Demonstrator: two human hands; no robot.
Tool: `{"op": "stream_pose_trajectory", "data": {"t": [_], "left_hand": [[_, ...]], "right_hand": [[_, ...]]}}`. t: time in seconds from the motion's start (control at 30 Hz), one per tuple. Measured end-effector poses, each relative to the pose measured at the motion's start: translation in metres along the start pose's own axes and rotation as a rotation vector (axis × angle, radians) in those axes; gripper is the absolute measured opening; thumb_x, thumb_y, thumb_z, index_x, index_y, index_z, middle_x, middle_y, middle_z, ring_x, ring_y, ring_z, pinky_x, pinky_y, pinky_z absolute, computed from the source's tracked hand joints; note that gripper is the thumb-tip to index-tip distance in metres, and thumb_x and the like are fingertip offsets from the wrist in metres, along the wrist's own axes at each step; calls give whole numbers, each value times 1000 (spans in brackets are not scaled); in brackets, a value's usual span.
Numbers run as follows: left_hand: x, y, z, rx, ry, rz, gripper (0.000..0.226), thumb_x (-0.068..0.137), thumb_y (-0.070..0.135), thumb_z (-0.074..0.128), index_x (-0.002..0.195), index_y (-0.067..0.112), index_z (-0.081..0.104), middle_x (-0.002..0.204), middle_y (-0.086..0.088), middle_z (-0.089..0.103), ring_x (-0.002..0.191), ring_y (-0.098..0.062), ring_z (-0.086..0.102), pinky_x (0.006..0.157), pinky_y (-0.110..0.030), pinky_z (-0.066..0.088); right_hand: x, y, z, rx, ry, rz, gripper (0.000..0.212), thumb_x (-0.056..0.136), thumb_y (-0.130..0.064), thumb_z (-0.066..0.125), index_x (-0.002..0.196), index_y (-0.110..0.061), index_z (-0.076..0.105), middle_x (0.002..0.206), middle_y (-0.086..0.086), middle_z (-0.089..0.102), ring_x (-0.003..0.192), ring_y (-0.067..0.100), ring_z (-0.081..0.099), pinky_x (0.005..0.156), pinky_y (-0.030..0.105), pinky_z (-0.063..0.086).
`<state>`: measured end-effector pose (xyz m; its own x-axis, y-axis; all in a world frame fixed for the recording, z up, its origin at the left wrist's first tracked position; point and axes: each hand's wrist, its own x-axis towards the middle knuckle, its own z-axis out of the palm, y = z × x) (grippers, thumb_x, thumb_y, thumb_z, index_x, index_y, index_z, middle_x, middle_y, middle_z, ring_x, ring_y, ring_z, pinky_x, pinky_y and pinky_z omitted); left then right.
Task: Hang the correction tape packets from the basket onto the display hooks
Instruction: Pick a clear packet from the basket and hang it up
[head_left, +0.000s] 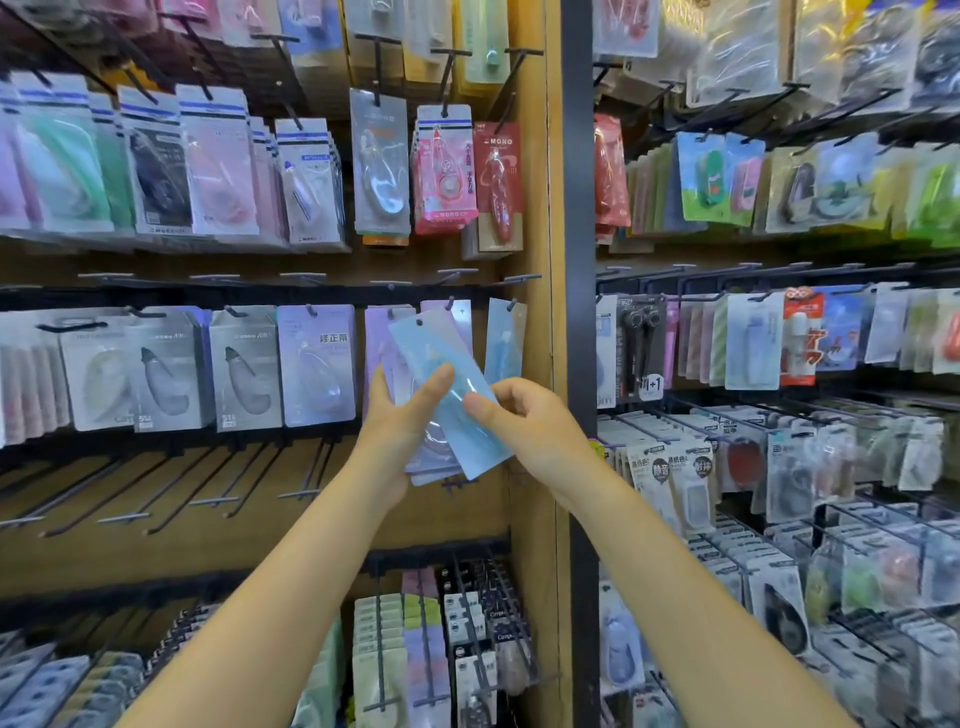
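Both forearms reach up from the bottom edge toward the wooden display panel (530, 467). The left hand (395, 421) grips a small stack of packets (434, 457) from behind, thumb laid across the front. The right hand (519, 421) pinches the front light-blue correction tape packet (452, 384) at its right edge, fingers curled. That packet tilts left, its punched hole near the top just below a hook (451, 304) on the panel. Another blue packet (505, 340) hangs just right of it. Lower left on the panel, a row of bare hooks (208, 483) juts out. The dark upright post (579, 312) stands close to the right hand.
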<state>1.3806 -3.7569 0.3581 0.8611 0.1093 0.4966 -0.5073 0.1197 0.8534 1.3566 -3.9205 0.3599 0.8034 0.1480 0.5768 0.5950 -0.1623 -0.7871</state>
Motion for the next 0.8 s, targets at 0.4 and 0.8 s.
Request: {"op": "stream_pose_trajectory", "data": {"t": [0.4,0.8], "left_hand": [[-3,0,-7,81,30,-5,88,80,52,79,154,34,35,134,7,62,116,-14,65,93,-35,59],[-9,3,-9,56,18,-25,73,81,47,79,144,34,44,126,8,66,112,-15,68,94,-37,60]], "right_hand": [[24,18,-8,229,339,119,34,100,-37,60,123,-13,52,115,6,65,93,21,71,57,32,61],[32,32,-7,131,371,75,34,99,-38,62,123,-15,55,112,5,65,94,19,70,50,25,57]]}}
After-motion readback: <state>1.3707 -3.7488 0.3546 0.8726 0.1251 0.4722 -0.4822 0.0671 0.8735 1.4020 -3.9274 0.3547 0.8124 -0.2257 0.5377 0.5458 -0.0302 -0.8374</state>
